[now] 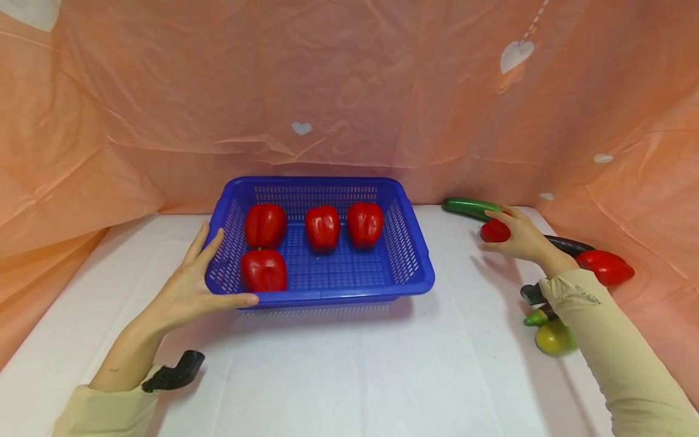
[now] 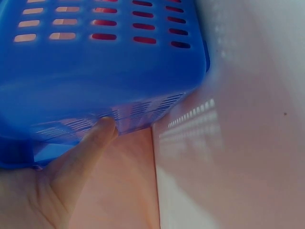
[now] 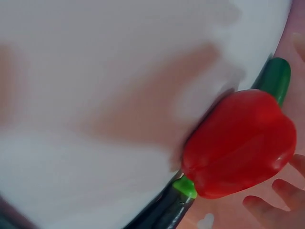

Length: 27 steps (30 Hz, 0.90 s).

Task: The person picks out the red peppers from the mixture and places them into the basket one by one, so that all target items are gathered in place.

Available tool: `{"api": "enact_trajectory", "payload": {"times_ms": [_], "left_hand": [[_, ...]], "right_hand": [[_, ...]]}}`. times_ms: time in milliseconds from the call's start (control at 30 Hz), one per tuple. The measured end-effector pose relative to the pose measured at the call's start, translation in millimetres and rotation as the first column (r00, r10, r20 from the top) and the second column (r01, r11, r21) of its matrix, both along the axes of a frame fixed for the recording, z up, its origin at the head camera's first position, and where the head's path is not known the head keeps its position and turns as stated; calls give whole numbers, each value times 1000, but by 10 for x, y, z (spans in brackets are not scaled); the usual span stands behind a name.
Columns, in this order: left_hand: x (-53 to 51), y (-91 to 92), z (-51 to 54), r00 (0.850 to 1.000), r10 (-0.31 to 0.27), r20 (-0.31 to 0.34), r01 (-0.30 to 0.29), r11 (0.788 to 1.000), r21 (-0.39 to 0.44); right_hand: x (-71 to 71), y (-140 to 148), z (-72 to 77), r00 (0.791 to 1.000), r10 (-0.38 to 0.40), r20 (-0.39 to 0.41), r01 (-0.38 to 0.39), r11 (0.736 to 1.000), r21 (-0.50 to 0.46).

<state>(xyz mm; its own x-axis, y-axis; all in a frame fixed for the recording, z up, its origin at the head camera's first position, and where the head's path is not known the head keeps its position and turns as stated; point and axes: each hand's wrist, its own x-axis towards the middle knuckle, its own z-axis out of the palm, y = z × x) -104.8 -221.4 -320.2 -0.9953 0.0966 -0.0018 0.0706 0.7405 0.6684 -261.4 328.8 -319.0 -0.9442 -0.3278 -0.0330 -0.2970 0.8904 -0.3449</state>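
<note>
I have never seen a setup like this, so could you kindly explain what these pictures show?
There is no robot here, just a person's bare left hand and right hand. The wide picture is filmed from the head, looking forward and down; the other two are filmed from each wrist. On the white table stands a blue basket with four red peppers inside. At the right lie a cucumber, a long dark vegetable, a yellow-green fruit and more. The left hand touches the basket, fingers at its left side, thumb at the front. The right hand is spread around another red pepper; its wrist view shows fingers beside it, with no grip visible.
</note>
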Motion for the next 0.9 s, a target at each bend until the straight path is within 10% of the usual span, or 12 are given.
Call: {"api": "enact_trajectory", "payload": {"times_ms": [900], "left_hand": [[11, 12, 12, 1000, 2, 0, -2, 1000, 0]], "right_hand": [[-37, 119, -18, 993, -60, 104, 55, 997, 52]]}}
